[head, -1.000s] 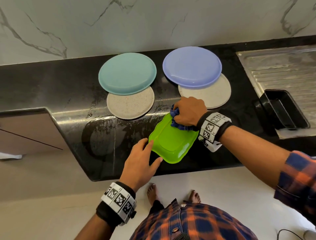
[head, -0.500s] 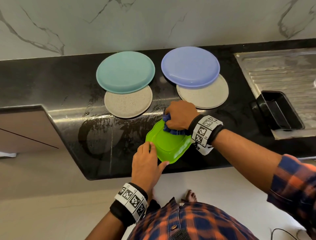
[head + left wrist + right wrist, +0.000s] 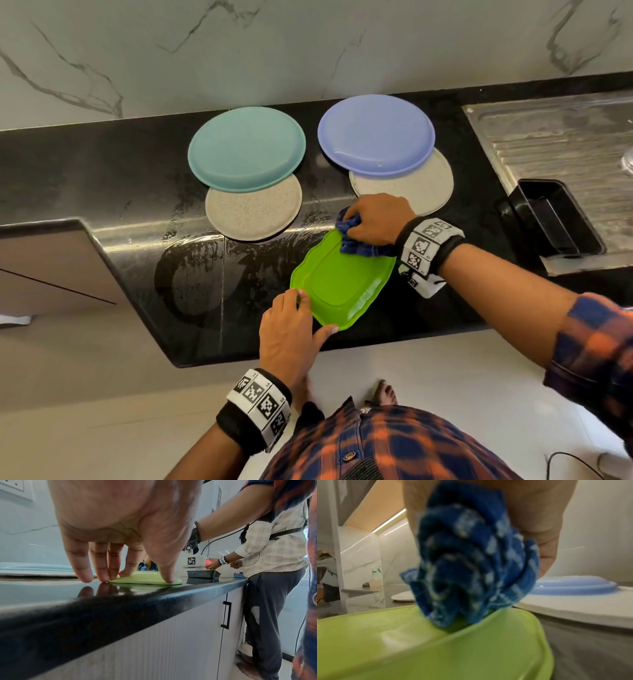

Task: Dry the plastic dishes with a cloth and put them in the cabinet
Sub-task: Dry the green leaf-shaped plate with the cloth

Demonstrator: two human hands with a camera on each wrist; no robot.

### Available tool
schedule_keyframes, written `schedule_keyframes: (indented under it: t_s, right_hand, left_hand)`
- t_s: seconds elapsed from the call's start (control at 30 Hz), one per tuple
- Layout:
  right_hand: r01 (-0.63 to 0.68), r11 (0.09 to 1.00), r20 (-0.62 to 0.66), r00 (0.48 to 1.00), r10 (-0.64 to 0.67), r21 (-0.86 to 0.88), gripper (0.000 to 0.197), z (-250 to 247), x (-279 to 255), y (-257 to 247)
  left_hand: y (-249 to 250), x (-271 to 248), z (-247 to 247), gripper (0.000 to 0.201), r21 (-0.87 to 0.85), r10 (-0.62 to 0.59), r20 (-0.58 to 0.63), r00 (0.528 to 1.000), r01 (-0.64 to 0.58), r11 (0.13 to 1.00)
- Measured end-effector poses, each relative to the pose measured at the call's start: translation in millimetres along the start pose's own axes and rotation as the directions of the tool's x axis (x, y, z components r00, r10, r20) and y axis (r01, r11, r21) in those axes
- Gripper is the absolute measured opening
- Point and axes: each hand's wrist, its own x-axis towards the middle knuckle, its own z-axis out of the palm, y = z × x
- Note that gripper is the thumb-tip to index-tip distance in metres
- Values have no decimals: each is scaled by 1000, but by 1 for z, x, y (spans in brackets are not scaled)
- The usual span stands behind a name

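Note:
A green scalloped plastic dish (image 3: 342, 284) lies on the wet black counter (image 3: 85, 178) near its front edge. My left hand (image 3: 301, 318) steadies its near-left edge, with straight fingers and the thumb pressing down on the rim (image 3: 145, 579). At the dish's far right corner my right hand (image 3: 376, 219) grips a bunched blue cloth (image 3: 356, 248) and presses it onto the dish. The right wrist view shows the cloth (image 3: 471, 568) down inside the green dish (image 3: 436, 649).
Behind lie a teal plate (image 3: 246, 150) over a speckled beige one (image 3: 253, 212), and a purple plate (image 3: 375, 133) over another beige one (image 3: 424, 188). A black tray (image 3: 551, 219) sits by the steel drainboard (image 3: 565, 144). Another person (image 3: 274, 547) stands by the cabinet doors (image 3: 226, 615).
My left hand has closed in from beside the dish onto its near-left edge. The right hand keeps the cloth at the far corner, rubbing slightly.

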Motion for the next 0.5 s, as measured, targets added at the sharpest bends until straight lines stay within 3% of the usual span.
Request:
schedule_keyframes:
  t_s: [0.07,0.13,0.23,0.37,0.43,0.5]
  right_hand:
    - [-71,997,-63,995,72,23,22,6,-1,8]
    - [-47,999,-94,995,46,-11,23,15,-6,-3]
    - [133,987,-81,987,-140,-85,35,26,-17,-41]
    - [340,930,2,939,-343,-141,31,35,-30,-80]
    - [310,948,9,951,-310,-71,33,28,-28,-68]
    - [172,985,-19,985,-172,10,36,19,-22,-38]
  left_hand:
    - [0,0,2,82,3,5,-8,1000,-5,1000]
    - [0,1,3,82,2,6,-27,1000,-6,1000]
    - [0,3,2,83,5,11,-38,999,-11,1000]
    - [0,4,1,84,34,1,-30,1000,0,999]
    - [0,4,0,84,39,4,-34,999,-3,999]
    - [0,4,0,84,39,9,-29,1000,-7,999]
